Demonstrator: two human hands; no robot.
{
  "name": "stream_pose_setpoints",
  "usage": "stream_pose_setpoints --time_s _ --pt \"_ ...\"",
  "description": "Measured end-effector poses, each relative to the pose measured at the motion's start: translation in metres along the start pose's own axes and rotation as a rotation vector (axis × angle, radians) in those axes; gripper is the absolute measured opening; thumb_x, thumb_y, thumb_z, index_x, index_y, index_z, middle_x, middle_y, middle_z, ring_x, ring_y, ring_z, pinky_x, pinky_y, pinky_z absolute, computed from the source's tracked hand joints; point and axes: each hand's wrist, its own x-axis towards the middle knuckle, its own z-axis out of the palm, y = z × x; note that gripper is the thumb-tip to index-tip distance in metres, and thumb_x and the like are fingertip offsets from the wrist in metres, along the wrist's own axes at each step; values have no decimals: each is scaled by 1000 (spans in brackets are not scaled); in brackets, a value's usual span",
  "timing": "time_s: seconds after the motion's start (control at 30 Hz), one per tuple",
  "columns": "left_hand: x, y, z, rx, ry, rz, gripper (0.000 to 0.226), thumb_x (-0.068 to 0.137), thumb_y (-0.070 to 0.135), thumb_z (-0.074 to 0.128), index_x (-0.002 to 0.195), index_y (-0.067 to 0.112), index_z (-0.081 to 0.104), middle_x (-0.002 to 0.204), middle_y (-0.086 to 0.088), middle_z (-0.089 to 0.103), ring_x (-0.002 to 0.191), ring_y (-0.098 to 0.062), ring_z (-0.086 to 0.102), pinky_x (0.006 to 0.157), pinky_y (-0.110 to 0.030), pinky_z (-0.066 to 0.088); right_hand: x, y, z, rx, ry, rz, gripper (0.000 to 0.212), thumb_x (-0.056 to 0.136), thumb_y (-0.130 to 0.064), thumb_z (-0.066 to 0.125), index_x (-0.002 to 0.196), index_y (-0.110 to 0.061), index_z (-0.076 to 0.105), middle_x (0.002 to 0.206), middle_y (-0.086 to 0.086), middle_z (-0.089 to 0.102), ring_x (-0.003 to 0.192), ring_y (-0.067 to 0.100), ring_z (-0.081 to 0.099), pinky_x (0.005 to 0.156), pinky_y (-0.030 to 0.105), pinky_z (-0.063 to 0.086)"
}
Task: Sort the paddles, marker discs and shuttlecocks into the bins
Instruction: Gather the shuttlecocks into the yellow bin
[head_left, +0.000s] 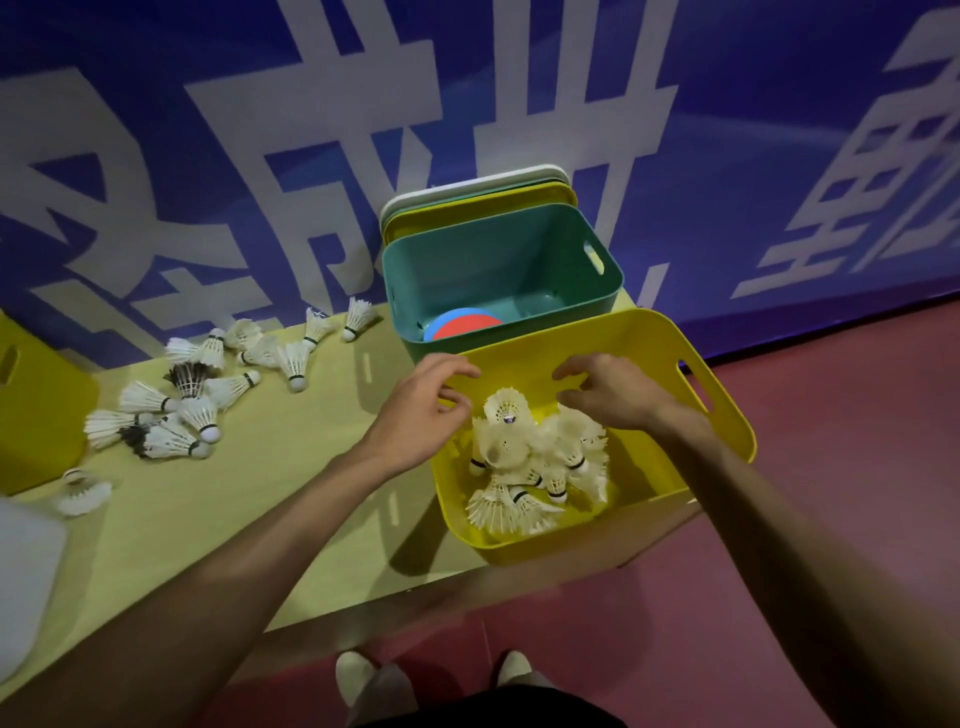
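Hands, left (426, 410) and right (608, 395), hang loose and empty above the bin (623, 343); scoop table shuttlecocks (197, 410) gently, sparing feathers.

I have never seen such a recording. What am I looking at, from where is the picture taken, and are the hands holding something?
There is no machine: a person wears one camera on the head, looking down at their bare arms. The left hand and right hand are over a yellow plastic bin of white feather shuttlecocks; neither seems to hold anything. Behind it, a teal plastic bin holds red and blue flat discs. More loose shuttlecocks lie on the pale yellow table.
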Motion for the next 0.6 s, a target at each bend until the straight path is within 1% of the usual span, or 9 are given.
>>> stream_pose_setpoints --time_s 0.07,0.2,0.3,0.4,0.47,0.5,0.57,0.6 --pt "1 -2 -9 -25 57 -21 32 88 3 58 113 22 60 120 5 49 90 -4 62 78 -17 52 6 -10 -2 16 31 -31 32 92 -28 58 122 -18 61 130 3 59 115 20 56 87 26 42" --pt "1 -13 -29 -94 123 -72 31 89 5 57 111 26 60 119 3 51 95 -5 62 82 -22 53 19 -35 -4 75 66 -94 29 93 -22 57 121 -17 62 125 2 63 107 18 60 87 26 46" --pt "-2 -29 -47 -129 180 -109 31 89 5 57 108 30 60 119 4 55 96 -3 60 81 -18 51 29 -62 -3 122 91 -153 27 92 -20 57 118 -16 64 119 1 66 101 17 62 88 27 47" --pt "-8 -45 -71 -140 223 -150 31 89 4 56 109 27 61 117 4 59 97 -7 61 83 -24 52 43 -95 1 166 135 -208 27 91 -18 57 117 -16 64 112 2 69 99 18 64 89 27 46" --pt "-12 -57 -93 -158 254 -175 32 89 1 54 108 26 61 118 3 60 98 -10 62 82 -23 51 52 -118 6 219 164 -220 30 90 -20 58 120 -16 61 105 1 70 92 16 64 87 27 48" --pt "-13 -64 -105 -169 277 -187 33 89 1 53 106 27 62 118 3 60 97 -11 63 81 -22 50 58 -131 9 236 178 -225 31 90 -21 59 121 -16 60 101 0 69 88 13 63 84 25 47" --pt "-17 -77 -131 -164 326 -227 31 89 4 54 103 31 62 116 4 60 96 -9 63 81 -21 48 68 -155 17 253 181 -239 32 91 -21 59 122 -16 58 98 -3 66 85 10 60 81 20 45" --pt "-20 -86 -145 -151 341 -255 29 90 6 54 104 30 63 115 6 61 96 -7 62 80 -21 48 74 -169 22 263 159 -246 32 91 -22 59 123 -17 57 98 -3 66 85 10 61 81 21 47"
